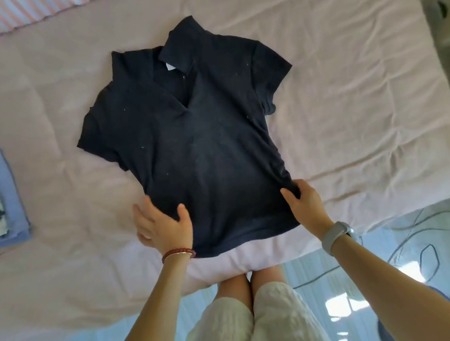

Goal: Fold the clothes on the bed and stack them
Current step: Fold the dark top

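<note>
A dark navy polo shirt (190,135) lies spread face up on the pink bed sheet (346,97), collar at the far end and hem at the near edge. My left hand (161,227) holds the shirt's lower left side, thumb on top of the cloth and fingers at its edge. My right hand (303,205) grips the bunched fabric at the lower right side seam. A stack of folded clothes (1,189), blue at the bottom with a white piece on top, sits at the bed's left edge.
A striped pillow or cover (6,15) lies at the far left corner. The bed's near edge runs just in front of my legs (253,313). A cable (407,241) trails over the shiny floor on the right.
</note>
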Demonstrator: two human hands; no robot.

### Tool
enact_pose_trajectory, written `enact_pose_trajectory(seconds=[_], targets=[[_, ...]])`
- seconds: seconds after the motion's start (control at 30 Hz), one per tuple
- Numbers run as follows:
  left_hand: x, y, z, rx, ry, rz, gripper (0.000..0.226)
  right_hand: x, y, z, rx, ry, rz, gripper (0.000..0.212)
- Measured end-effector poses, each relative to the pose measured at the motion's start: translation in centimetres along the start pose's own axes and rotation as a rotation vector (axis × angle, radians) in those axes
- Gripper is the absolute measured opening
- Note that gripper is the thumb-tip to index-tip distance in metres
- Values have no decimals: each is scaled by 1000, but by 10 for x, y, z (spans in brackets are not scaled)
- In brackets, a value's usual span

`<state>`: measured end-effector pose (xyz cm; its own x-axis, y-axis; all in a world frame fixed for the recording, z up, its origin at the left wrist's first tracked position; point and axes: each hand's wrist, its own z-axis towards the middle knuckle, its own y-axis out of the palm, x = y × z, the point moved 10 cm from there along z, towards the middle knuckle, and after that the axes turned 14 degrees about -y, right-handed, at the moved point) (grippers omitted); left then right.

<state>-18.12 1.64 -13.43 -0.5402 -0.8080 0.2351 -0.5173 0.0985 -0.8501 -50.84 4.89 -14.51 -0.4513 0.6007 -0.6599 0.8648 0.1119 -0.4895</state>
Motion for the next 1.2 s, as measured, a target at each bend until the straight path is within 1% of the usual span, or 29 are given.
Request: enact_pose_trajectory(seconds=[0.03,0.07,0.13,0.17,0.2,0.27,0.33,0.37,0.47,0.53,0.6,0.67,0.73,0.8,0.83,0.87,0.93,1.0,1.07,1.1,1.13,1.2], targets=[[-14,-1,5,-54,-86,-27,69,4,-2,-1,-1,20,-2,23],[-25,1,10,-130,-134,-70,64,7,-3,-2,-8,38,-7,22],[-35,4,12,-271,-137,-137,40,10,-2,-3,-15,52,-8,20],[-37,2,10,-308,-125,-147,31,10,-3,-4,1,49,-1,20],[-39,-1,7,-317,-116,-162,27,10,-5,-6,26,43,8,21],[-40,-10,0,-283,-98,-231,22,11,-10,-11,85,33,19,21],[-43,-14,-8,-237,-92,-255,25,13,-14,-17,123,32,-16,21],[-47,-13,-10,-222,-104,-225,28,17,-16,-19,125,38,-55,23],[-66,2,-13,-264,-181,-14,32,33,-21,-22,56,89,-242,28],[-74,10,-11,-319,-218,86,28,42,-22,-21,-21,128,-368,25],[-72,9,-4,-299,-222,40,22,38,-24,-16,-31,107,-436,21],[-57,1,6,-212,-177,-58,24,20,-26,-5,17,25,-410,23],[-40,-8,16,-163,-190,-198,30,-4,-26,9,55,-35,-299,29],[-21,-13,31,-154,-214,-321,38,-25,-26,27,89,-48,-160,35],[-10,-17,38,-136,-222,-352,45,-33,-26,38,107,-43,-88,37],[2,-22,45,-100,-208,-334,52,-41,-27,50,133,-38,-18,39],[38,-35,51,7,-75,-153,61,-52,-27,75,177,4,119,44],[83,-35,45,67,172,62,62,-59,-28,98,235,45,280,44],[127,-20,28,29,431,211,61,-68,-32,117,294,68,414,30],[142,-8,20,-13,524,260,62,-72,-36,126,320,71,430,23],[153,6,13,-63,580,313,64,-76,-41,134,345,72,428,22],[165,33,2,-134,650,429,68,-78,-51,152,393,81,437,28]])
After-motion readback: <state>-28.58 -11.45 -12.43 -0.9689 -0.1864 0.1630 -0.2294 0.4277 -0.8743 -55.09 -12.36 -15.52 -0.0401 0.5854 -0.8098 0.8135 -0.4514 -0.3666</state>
